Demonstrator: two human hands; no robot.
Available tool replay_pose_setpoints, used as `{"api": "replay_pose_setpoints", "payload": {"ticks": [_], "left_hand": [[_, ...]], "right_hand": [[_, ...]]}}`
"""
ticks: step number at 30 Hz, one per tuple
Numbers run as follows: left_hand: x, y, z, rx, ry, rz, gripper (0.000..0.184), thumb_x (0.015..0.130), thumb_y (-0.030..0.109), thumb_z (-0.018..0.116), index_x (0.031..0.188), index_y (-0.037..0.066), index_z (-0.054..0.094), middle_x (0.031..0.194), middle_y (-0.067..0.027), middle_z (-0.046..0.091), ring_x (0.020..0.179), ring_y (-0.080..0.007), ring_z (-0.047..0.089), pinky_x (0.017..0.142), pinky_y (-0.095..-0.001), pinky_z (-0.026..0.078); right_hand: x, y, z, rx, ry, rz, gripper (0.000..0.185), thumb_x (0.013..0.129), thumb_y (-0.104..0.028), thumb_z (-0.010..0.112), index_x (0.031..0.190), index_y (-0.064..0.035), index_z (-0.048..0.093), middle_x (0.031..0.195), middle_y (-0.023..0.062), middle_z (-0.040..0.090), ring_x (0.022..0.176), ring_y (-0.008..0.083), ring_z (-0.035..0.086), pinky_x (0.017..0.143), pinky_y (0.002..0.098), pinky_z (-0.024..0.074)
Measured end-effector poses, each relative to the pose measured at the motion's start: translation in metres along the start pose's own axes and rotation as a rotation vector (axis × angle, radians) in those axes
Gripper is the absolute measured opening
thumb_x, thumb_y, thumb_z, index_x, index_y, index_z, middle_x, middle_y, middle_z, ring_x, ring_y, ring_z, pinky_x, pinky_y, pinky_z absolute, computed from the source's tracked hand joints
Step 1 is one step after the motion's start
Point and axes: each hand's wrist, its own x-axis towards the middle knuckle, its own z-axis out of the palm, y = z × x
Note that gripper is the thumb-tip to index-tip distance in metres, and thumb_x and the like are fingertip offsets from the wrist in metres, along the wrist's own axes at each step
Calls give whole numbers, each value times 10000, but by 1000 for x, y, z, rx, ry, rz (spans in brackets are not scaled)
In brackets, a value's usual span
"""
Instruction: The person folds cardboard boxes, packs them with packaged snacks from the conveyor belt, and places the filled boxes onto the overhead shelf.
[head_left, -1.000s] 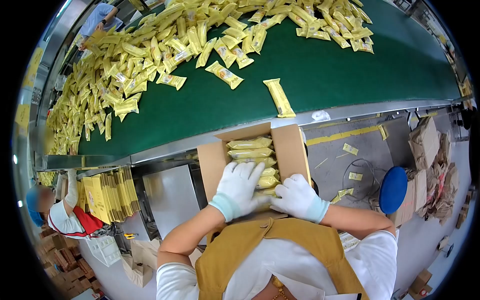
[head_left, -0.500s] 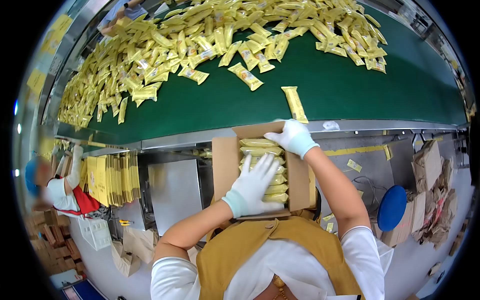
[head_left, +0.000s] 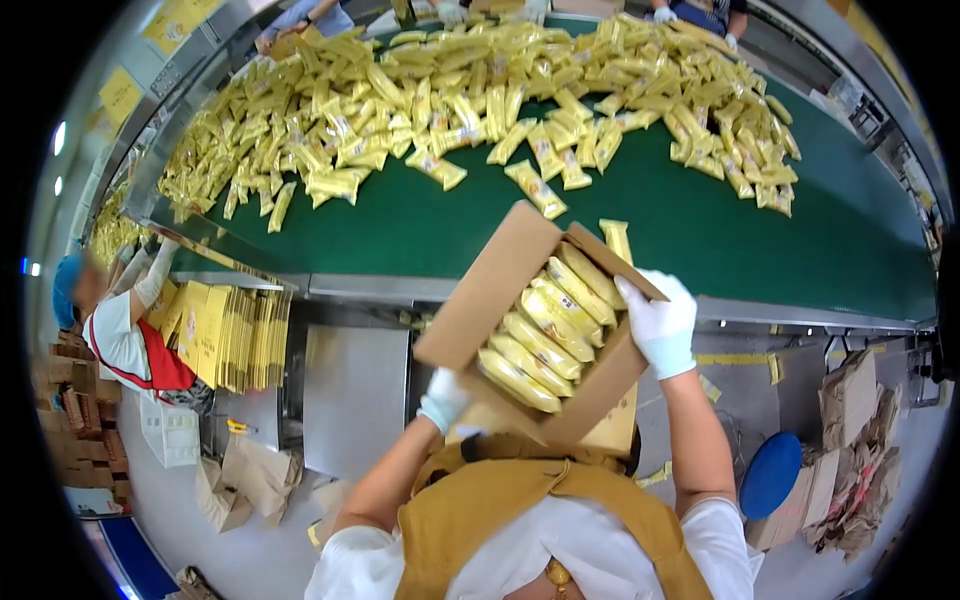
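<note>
An open cardboard box point(head_left: 492, 305), turned at an angle and tilted, is held in front of my body. Inside lies a row of yellow snack packets point(head_left: 541, 340), side by side. My gloved right hand point(head_left: 662, 318) is closed on the box's far right edge, its thumb over the rim. At the near left side, my gloved left hand point(head_left: 443, 396) supports the box, its fingers hidden behind the cardboard. Just beyond the box, a single yellow packet point(head_left: 616, 238) rests on the green conveyor belt point(head_left: 720, 245).
A large heap of yellow packets point(head_left: 440, 90) covers the far part of the belt. To the left, a person in a red vest point(head_left: 150, 345) stands by folded yellow cartons point(head_left: 225, 335). A blue stool point(head_left: 770, 476) is at right. Other people's hands show across the belt.
My left hand has left the packets and gone to the box's lower left side. The box has turned and tilted. My right hand has shifted right and down along its edge.
</note>
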Motion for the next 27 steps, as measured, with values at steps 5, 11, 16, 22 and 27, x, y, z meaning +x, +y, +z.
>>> {"api": "replay_pose_setpoints", "payload": {"ticks": [5,11,16,22,27], "left_hand": [[27,-26,66,-989,-10,-91,535,940,176,604,1438,33,469,1370,-142,587,1260,-238,559,1052,-401,464],[99,91,-55,-1603,168,95,442,1014,244,510,1405,37,524,1293,-119,645,1112,-223,642,955,-400,527],[232,187,-206,-1048,527,473,519,986,320,581,1408,33,491,1271,-107,616,1080,-207,615,894,-364,541],[402,251,-348,-543,747,750,636,954,411,666,1413,27,451,1245,-92,582,1042,-187,583,820,-321,559],[458,291,-392,-399,712,399,597,1004,493,557,1392,45,481,1181,-113,653,880,-192,681,771,-331,560]], "right_hand": [[9,17,4,-277,-348,184,623,983,-478,524,666,33,688,648,278,629,636,452,648,635,508,527],[39,-9,-29,122,-314,143,416,973,-295,615,728,37,667,667,251,642,609,396,648,587,441,504],[130,-25,-56,743,5,-88,478,1040,-265,437,1315,102,571,1286,229,649,1201,255,617,1043,361,455],[320,-128,-102,641,251,-755,545,1049,-250,497,1497,41,387,1543,200,425,1438,245,381,1165,358,318],[424,-142,-81,441,454,-532,566,1025,-374,493,1437,13,479,1437,275,506,1355,421,454,1137,432,365]]}}
